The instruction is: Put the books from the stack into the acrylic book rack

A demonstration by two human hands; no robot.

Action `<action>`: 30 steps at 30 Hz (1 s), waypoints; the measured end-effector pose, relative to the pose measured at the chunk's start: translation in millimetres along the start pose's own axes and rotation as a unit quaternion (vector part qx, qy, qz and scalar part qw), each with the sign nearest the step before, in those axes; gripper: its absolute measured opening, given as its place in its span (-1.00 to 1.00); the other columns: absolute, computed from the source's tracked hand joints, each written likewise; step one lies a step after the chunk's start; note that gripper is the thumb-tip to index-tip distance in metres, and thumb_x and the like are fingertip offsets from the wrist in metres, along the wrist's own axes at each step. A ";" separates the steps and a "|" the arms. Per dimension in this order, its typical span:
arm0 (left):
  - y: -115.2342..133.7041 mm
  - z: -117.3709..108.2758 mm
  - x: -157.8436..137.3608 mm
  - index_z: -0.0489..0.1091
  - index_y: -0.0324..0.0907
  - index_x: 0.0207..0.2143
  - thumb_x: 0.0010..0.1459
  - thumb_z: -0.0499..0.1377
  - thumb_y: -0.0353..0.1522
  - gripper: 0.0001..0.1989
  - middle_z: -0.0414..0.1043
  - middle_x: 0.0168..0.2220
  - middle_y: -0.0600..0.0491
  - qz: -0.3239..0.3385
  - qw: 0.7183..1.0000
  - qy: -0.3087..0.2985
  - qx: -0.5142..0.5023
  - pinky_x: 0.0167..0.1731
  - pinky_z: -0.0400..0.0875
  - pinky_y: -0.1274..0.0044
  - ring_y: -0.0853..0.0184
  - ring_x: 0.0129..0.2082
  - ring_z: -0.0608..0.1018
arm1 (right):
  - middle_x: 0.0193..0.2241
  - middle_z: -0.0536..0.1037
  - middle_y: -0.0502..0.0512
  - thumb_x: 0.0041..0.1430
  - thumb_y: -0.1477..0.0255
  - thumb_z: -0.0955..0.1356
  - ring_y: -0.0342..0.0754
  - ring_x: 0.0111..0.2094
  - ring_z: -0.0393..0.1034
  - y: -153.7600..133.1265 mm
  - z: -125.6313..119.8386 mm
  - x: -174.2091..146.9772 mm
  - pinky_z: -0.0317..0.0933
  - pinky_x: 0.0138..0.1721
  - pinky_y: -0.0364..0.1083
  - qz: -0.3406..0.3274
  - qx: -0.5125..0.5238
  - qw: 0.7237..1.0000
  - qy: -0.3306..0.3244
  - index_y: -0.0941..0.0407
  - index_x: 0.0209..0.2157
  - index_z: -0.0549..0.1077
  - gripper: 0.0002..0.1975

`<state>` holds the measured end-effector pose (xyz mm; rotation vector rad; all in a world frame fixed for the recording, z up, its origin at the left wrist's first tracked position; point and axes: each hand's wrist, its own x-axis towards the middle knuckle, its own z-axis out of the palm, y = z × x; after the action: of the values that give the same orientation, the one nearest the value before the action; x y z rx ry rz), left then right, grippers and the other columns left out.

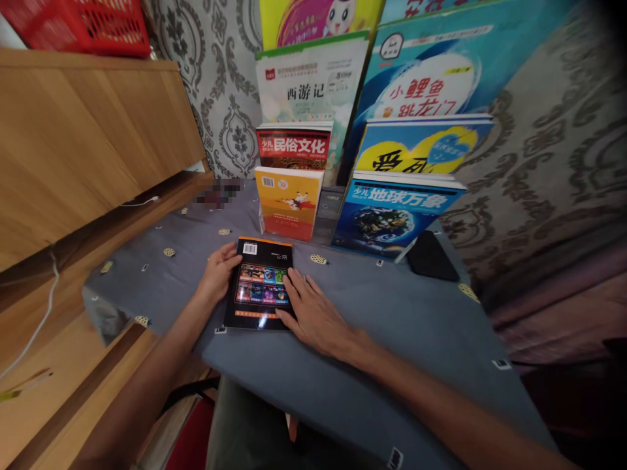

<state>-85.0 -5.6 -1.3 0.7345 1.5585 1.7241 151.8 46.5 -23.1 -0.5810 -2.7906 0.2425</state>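
Observation:
A book [257, 307] with a black back cover lies flat on the cloth-covered table. It bears a barcode at the top, two rows of small coloured pictures and an orange strip near the bottom. At its left edge, my left hand [219, 273] grips the book, fingertips near the upper corner. My right hand [316, 313] rests over the right edge, its fingers stretched out and spread on the cover, thumb apart. Just behind the book stands an orange-covered book [287, 209] in a stepped rack.
More books stand upright in the rack, among them a blue one with a globe [386, 219] and a red one [294, 147]. A black flat object [431, 256] lies right of the rack. To the left are a wooden cabinet [93, 143] and a red basket [93, 26].

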 end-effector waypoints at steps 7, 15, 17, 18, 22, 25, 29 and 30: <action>0.8 12.4 -21.8 0.38 -0.18 -0.16 -0.13 0.38 -0.29 -0.55 0.54 -0.23 0.05 0.043 0.996 -0.076 0.035 -0.08 0.42 0.36 0.22 -0.20 0.57 | 0.36 0.10 0.53 0.36 0.19 0.25 0.27 0.39 -0.04 0.0 0.3 -2.5 -0.01 0.35 0.28 0.005 0.036 0.999 0.015 0.35 0.34 0.12 -0.31; 10.0 17.9 -26.0 0.39 -0.14 -0.04 0.00 0.36 -0.27 -0.55 0.54 -0.10 0.03 0.113 0.988 -0.104 0.017 0.00 0.40 0.38 0.21 -0.08 0.55 | 0.44 -0.20 0.40 0.20 0.28 0.38 0.21 0.44 -0.22 17.0 12.3 1.4 -0.04 0.35 0.31 0.083 0.277 0.952 0.101 0.17 0.43 -0.16 -0.08; 12.4 19.3 -29.0 0.39 -0.14 -0.05 0.00 0.38 -0.26 -0.54 0.54 -0.10 0.02 0.106 0.989 -0.102 -0.012 -0.02 0.43 0.37 0.19 -0.09 0.56 | 0.42 -0.02 0.39 0.17 0.30 0.40 0.22 0.41 -0.07 20.8 13.3 7.4 0.07 0.30 0.32 0.105 0.368 0.914 0.135 0.12 0.41 -0.11 -0.09; 13.7 20.2 -30.3 0.39 -0.15 -0.05 -0.01 0.38 -0.25 -0.53 0.55 -0.10 0.02 0.104 0.989 -0.100 -0.023 -0.02 0.44 0.37 0.18 -0.09 0.57 | 0.37 0.13 0.39 0.15 0.30 0.40 0.23 0.36 0.08 22.2 12.4 10.6 0.17 0.25 0.32 0.108 0.421 0.891 0.131 0.11 0.39 -0.03 -0.14; 21.0 26.5 -32.9 0.40 -0.13 -0.01 0.01 0.39 -0.25 -0.52 0.54 -0.04 0.00 0.117 0.986 -0.108 -0.046 0.03 0.43 0.35 0.16 -0.03 0.56 | -0.03 0.60 0.25 0.21 0.27 0.36 0.13 -0.05 0.56 22.8 -3.1 18.5 0.44 -0.01 0.19 0.064 0.584 0.805 0.080 0.11 0.15 0.29 -0.50; 27.8 32.4 -31.3 0.36 -0.09 0.08 0.07 0.36 -0.21 -0.47 0.51 0.03 0.00 0.162 0.979 -0.115 -0.046 0.08 0.39 0.35 0.16 0.04 0.53 | -0.15 0.63 0.16 0.28 0.29 0.32 0.07 -0.13 0.57 20.6 -21.2 15.2 0.44 -0.06 0.09 0.043 0.520 0.837 0.165 0.10 0.03 0.35 -0.68; 32.6 38.1 -27.8 0.28 -0.07 0.20 0.19 0.24 -0.11 -0.43 0.44 0.14 -0.01 0.235 0.965 -0.119 0.004 0.18 0.31 0.33 0.15 0.14 0.45 | -0.25 0.61 0.13 0.35 0.34 0.27 0.06 -0.23 0.55 22.7 -33.7 5.8 0.40 -0.20 -0.01 0.040 0.296 0.912 0.279 0.07 -0.05 0.39 -0.80; 32.3 38.9 -27.2 0.27 -0.07 0.22 0.22 0.21 -0.10 -0.43 0.41 0.17 -0.02 0.250 0.961 -0.118 0.021 0.20 0.28 0.33 0.14 0.17 0.42 | -0.29 0.60 0.12 0.36 0.34 0.26 0.05 -0.28 0.53 24.3 -33.4 4.1 0.38 -0.25 -0.02 0.037 0.253 0.920 0.296 0.07 -0.09 0.41 -0.83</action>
<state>-41.7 -5.3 36.4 1.3958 1.3185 1.8643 167.3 73.7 4.2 -0.5163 -2.0135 0.6578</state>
